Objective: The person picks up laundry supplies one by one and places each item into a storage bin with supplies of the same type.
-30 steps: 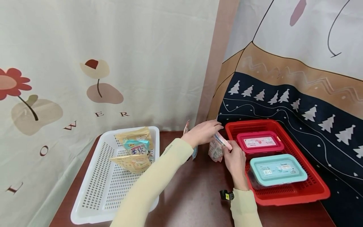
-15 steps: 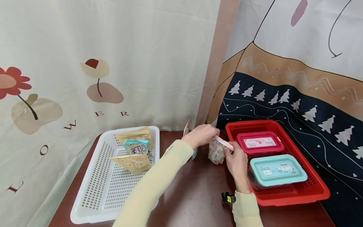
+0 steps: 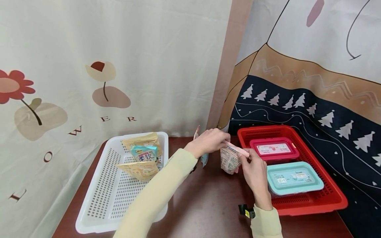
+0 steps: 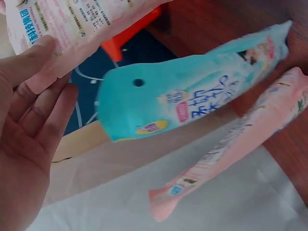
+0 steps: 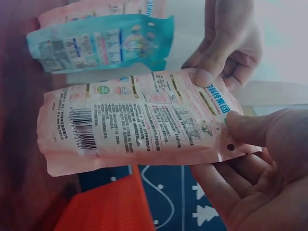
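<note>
Right hand (image 3: 256,172) and left hand (image 3: 209,142): fingers pinching opposite ends of the top edge of one pink pouch (image 5: 130,127), presumably to hold it upright over the desk (image 3: 205,201), beside the red basket (image 3: 312,209). Beyond the left hand: teal pouch (image 4: 159,103), second pink pouch (image 4: 236,144), standing.

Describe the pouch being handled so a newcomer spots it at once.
On the reddish-brown table, find the red basket. Beside its left edge in the head view, the left hand and right hand pinch the top of a pink pouch. Unlike the teal pouch and second pink pouch nearby, it alone is held.
</note>
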`<action>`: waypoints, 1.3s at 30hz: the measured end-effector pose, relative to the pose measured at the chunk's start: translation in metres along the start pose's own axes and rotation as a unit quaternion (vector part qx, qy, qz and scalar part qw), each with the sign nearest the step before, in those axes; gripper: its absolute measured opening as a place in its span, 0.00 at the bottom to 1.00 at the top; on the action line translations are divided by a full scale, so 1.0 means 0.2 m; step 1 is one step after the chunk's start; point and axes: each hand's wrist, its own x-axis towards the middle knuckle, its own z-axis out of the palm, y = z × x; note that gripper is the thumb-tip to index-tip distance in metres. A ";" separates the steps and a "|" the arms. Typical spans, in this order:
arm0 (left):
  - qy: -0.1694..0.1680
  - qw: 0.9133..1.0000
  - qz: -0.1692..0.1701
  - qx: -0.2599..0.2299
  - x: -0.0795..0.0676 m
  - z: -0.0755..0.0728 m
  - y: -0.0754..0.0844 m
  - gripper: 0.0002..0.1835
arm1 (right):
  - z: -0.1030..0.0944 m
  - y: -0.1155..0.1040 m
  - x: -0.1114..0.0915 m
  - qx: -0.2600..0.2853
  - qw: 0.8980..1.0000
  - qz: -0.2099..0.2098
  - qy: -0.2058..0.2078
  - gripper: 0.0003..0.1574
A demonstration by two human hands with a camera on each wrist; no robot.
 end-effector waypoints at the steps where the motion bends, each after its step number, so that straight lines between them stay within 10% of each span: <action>1: 0.006 1.000 0.003 -0.003 -0.01 -0.01 0.01 0.02 | -0.01 -0.01 0.00 0.002 1.000 -0.002 0.003 0.16; 21: 0.107 0.989 -0.014 -0.101 -0.25 -0.19 0.15 0.02 | -0.18 -0.17 -0.09 0.090 0.996 0.006 0.004 0.17; 39: 0.215 0.969 0.030 -0.119 -0.60 -0.25 0.12 0.05 | -0.12 -0.31 -0.15 0.169 0.980 -0.082 -0.063 0.09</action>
